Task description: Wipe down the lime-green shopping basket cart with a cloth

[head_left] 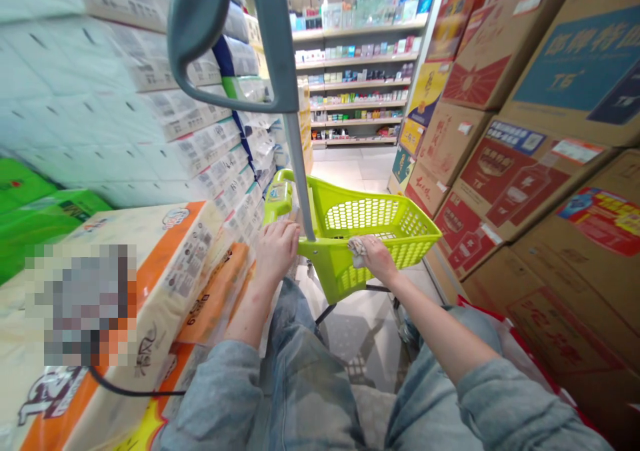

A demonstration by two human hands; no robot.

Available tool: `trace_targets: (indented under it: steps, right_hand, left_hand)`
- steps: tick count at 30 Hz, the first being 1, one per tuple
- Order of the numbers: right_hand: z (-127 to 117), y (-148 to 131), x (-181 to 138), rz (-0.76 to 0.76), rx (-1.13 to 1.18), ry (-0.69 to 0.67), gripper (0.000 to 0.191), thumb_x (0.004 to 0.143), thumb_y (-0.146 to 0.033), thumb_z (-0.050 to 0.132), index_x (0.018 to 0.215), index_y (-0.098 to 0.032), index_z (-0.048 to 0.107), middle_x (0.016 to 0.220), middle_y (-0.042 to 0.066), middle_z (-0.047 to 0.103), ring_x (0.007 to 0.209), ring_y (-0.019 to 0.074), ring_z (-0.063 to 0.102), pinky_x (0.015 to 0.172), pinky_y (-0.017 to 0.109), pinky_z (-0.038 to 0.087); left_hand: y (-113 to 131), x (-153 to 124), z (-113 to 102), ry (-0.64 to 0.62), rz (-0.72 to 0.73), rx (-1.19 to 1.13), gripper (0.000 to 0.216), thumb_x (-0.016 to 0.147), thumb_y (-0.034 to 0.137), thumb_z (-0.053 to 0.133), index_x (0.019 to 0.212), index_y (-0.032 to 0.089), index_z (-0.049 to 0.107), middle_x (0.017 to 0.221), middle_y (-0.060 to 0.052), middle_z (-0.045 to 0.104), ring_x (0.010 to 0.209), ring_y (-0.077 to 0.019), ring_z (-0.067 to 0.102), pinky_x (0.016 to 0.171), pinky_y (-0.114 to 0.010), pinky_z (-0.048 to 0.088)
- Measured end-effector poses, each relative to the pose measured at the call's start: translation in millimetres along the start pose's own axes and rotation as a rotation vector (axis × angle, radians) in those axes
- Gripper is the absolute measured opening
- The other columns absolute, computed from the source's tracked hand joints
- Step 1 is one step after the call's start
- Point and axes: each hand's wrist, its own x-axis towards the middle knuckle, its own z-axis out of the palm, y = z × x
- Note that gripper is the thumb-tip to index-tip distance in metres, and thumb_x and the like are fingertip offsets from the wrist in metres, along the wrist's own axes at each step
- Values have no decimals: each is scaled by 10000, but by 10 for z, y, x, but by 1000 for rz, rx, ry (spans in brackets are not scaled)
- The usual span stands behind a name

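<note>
— At the near rim of the green basket, what do the person's hands do?

— The left hand curls its fingers over the rim, left of the grey handle pole. The right hand, right of the pole, clasps a crumpled cloth against the same rim.

— How far has the wiping got?

— Likely only the near edge; no wiped patch can be told apart. Tissue packs rise left of the basket, cardboard boxes right, shelves beyond.
</note>
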Motion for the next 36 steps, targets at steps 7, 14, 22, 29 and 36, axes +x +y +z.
trace_targets:
  steps: [7,14,22,29,36]
  right_hand:
    - [112,-280,56,130,99,121,304,851,-163,388,1080,-175,587,1067,111,647,1059,240,548,1018,457,355]
    - [264,-825,185,230,300,249,403,810,-113,381,1159,-192,567,1254,81,585,1297,217,406,1130,496,207]
    - [-5,-1243,561,306,613,296,293,870,-228,412,1112,-199,575,1092,74,647,1036,204,589,938,378,452]
    - [159,-1276,556,169,385,271,292,907,-381,418,1084,-190,551,987,99,604,970,234,539,881,413,445]
    - [136,-1210,471,95,281,160,271,896,-404,445,967,-186,590,955,107,623,964,243,549,880,397,441]
  left_hand:
    - [-69,92,71,-11,-61,49,364,924,268,339,719,191,630,656,-35,643,684,-177,561,850,-316,389]
    - [29,46,43,-3,-83,85,358,927,267,336,760,188,643,653,-38,633,693,-190,555,846,-331,389]
    - [61,5,28,17,-69,87,348,926,261,344,725,196,620,640,-37,618,693,-191,551,861,-336,390]
    - [66,-49,54,80,-94,-19,302,928,223,331,893,185,629,707,-45,643,728,-185,577,872,-334,401]
    - [64,-44,65,91,-191,-161,306,925,207,312,1074,167,577,802,-57,664,836,-190,602,898,-350,404]
